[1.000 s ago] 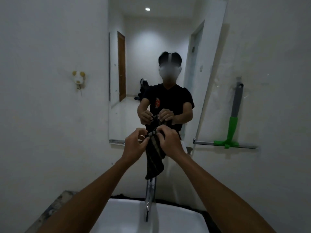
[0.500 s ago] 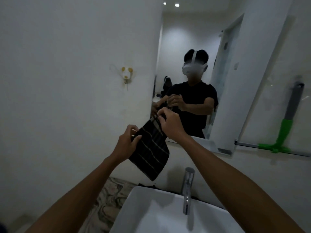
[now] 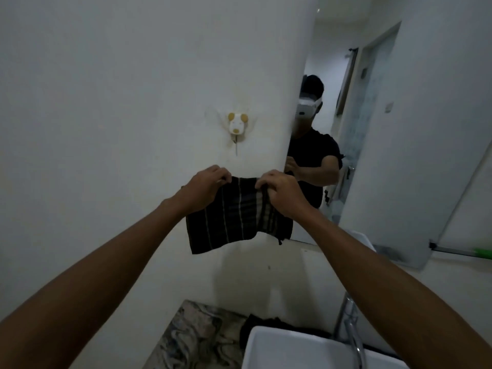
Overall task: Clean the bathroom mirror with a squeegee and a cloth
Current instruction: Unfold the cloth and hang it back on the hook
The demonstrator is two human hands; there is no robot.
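Note:
A dark cloth (image 3: 234,217) with thin pale stripes hangs spread out between both hands, in front of the white wall. My left hand (image 3: 203,189) pinches its top left corner. My right hand (image 3: 282,191) grips its top right edge, where the fabric bunches. The mirror (image 3: 372,129) fills the wall to the right and reflects a person in a black shirt holding the cloth. Only the green base and metal blade of the squeegee (image 3: 466,252) show at the far right edge, against the wall.
A small animal-shaped wall hook (image 3: 237,124) is fixed to the wall just above the cloth. Below sit a white basin (image 3: 298,350), a chrome tap (image 3: 351,331), a marbled countertop (image 3: 199,339) and a dark rag (image 3: 262,322) behind the basin.
The view has swung left, so the mirror and squeegee slid to the right. My hands moved apart and opened the bunched cloth out flat, below the wall hook.

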